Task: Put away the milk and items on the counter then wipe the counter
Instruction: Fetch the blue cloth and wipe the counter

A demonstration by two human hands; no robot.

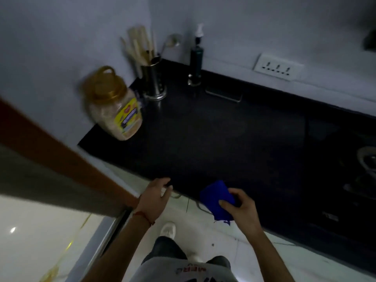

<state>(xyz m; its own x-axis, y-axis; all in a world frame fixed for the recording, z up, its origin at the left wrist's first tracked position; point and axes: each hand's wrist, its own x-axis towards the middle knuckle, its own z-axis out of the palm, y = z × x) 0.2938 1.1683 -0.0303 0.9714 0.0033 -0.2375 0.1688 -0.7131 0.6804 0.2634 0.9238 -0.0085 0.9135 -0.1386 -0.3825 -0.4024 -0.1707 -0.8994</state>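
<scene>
A dark counter runs from the left corner to the right. My right hand grips a blue cloth at the counter's front edge. My left hand is just left of it, its fingers loosely spread at the counter's front edge and holding nothing. A clear plastic jar with a gold lid and a yellow label stands at the counter's left end, by the wall.
A steel utensil holder with wooden spoons and a dark pump bottle stand in the back corner. A stove is at the right edge. A wall socket is above the counter. A brown door edge juts in at left.
</scene>
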